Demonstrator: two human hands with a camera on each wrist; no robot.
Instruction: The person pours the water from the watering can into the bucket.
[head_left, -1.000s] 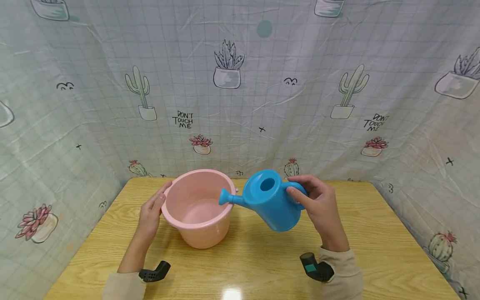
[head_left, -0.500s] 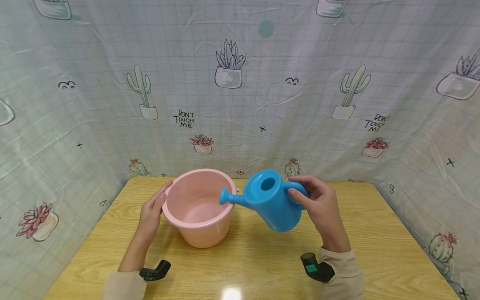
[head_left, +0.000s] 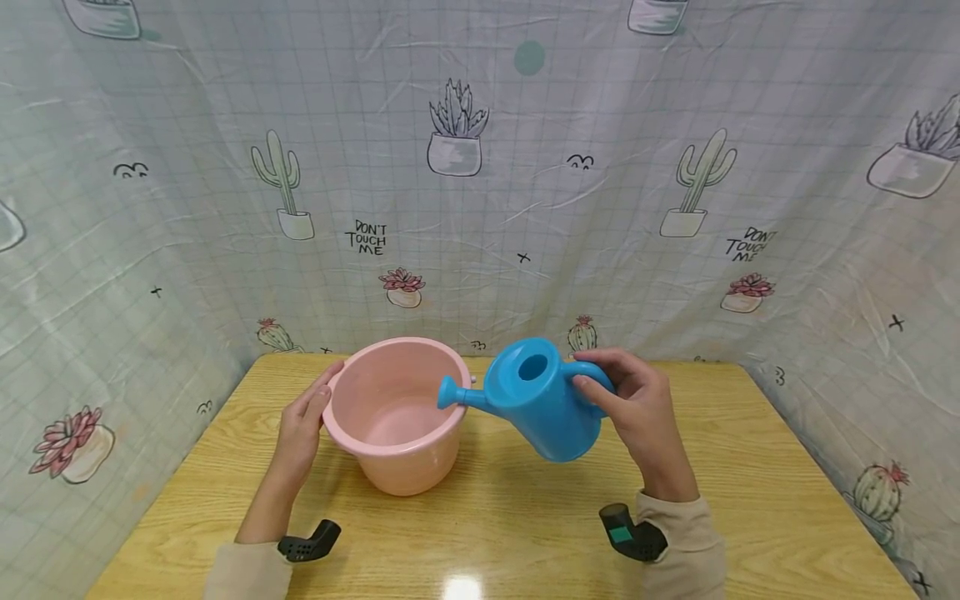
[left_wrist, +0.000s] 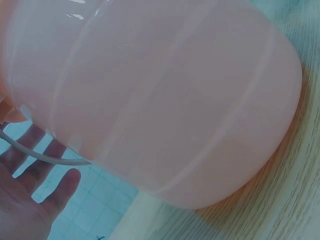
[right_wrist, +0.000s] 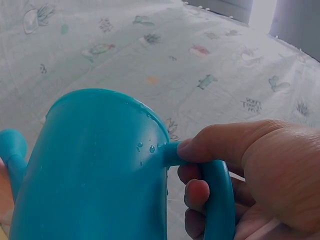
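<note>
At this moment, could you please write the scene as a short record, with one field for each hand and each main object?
left hand: touches the side of the pink bucket near its rim
right hand: grips the watering can's handle
pink bucket: on the wooden table
watering can: blue, tilted toward the bucket, spout end over its opening; water drops near the handle
wooden table: in front of a cloth printed with potted plants

Bucket (head_left: 408,471) L, watering can (head_left: 543,408) R, cloth (head_left: 480,217) bhd.
</note>
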